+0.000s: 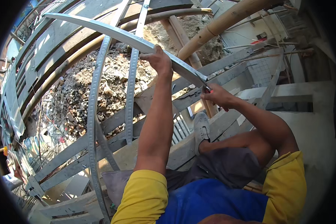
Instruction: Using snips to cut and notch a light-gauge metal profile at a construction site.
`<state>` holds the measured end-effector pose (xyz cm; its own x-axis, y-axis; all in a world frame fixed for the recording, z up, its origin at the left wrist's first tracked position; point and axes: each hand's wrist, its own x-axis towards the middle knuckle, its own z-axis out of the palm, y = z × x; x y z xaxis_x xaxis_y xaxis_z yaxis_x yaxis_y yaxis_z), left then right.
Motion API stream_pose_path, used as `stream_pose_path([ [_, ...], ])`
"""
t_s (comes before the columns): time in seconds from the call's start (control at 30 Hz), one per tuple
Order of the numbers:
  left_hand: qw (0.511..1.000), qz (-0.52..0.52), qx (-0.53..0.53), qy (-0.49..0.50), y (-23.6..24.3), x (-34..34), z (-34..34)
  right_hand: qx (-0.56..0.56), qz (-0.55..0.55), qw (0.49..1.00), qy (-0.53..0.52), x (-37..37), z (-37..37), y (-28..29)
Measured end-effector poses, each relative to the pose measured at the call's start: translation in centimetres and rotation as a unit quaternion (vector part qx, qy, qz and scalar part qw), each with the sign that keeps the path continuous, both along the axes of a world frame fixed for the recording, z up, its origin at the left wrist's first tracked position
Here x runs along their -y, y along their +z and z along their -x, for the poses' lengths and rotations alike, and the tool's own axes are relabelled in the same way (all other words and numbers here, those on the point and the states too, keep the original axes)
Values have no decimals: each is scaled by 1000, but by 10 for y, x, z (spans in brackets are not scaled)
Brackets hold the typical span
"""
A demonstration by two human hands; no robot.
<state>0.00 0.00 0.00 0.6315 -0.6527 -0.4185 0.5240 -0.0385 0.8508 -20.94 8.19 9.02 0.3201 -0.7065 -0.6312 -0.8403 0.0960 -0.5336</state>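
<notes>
A long, light-grey metal channel [119,34] slants across the upper middle, from the far left down to my right hand. My left hand [159,62] grips it from below and beside, with the thumb and a finger showing at its edge. At the channel's near right end, my right hand [218,97] is closed around red-handled snips [225,108]. The snips' jaws meet the channel's end; whether they have cut into it cannot be made out. Two dimpled metal strips, one long [92,108] and one shorter in view [130,89], run beneath the channel.
Grey wooden planks [72,168] cross below my arms. A rubble heap [100,84] lies beyond them. One thick bamboo pole [222,28] slants in from the upper right. My shoe [202,128] rests near the planks. Curved boards [50,52] are at the far left.
</notes>
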Motion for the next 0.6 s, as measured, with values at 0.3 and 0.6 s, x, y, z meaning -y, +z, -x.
stream_pose_path([
  [0.3, 1000, -8, -18, 8, -7, -4, -6, -32, 3, 999, -21, -7, -12, -5],
  [0.6, 999, 12, -9, 39, -13, -1, -10, 1, -71, 997, -39, -3, -18, 7],
])
